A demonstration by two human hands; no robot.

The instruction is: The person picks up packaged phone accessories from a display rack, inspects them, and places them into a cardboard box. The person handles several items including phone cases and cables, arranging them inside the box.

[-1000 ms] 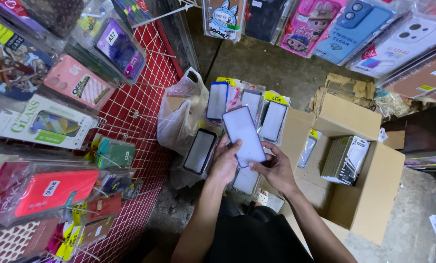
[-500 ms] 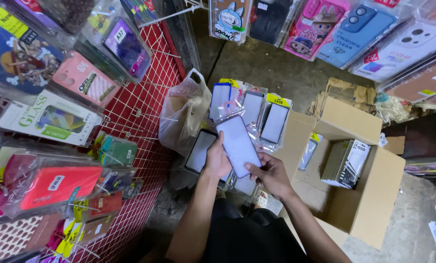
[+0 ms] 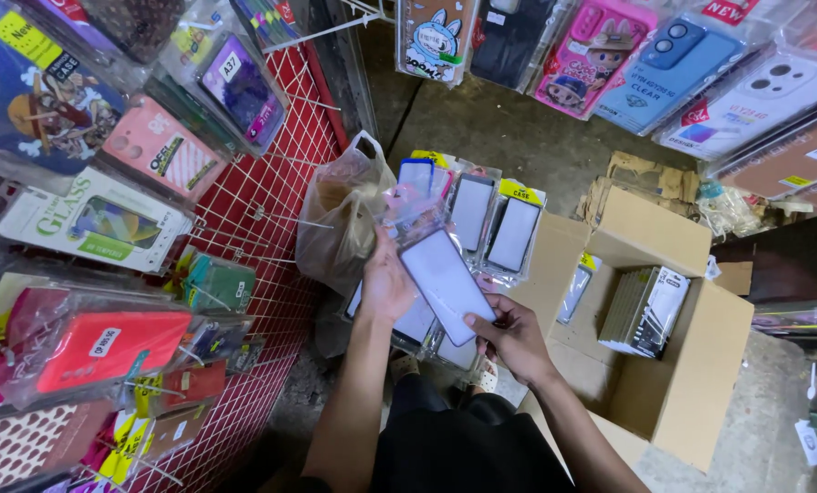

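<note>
Between my two hands I am seeing one flat white phone cover (image 3: 447,285) in a clear sleeve, tilted. My left hand (image 3: 385,283) is curling around its upper left edge, fingers closed on it. My right hand (image 3: 511,338) is pinching the lower right corner, thumb on top and the other fingers under it. Both hands are gripping this one cover.

Just above my hands I am counting three more packed covers (image 3: 490,215) standing in a row with yellow tops. Under my hands more flat packs (image 3: 417,324) are lying, but I cannot count them, since my hands are hiding parts of them. Left of my left hand, one thin plastic bag (image 3: 340,219) is sitting, crumpled and brownish.

To the right of my right hand, one open cardboard box (image 3: 682,383) is standing on the floor. One stack of thin packs (image 3: 646,310) is leaning inside it, too tight to count.

Far left of my left hand, a red wire rack (image 3: 271,201) is holding many hanging phone cases. One red case (image 3: 107,342) is hanging low there. More cases are hanging along the top, well above my hands.
</note>
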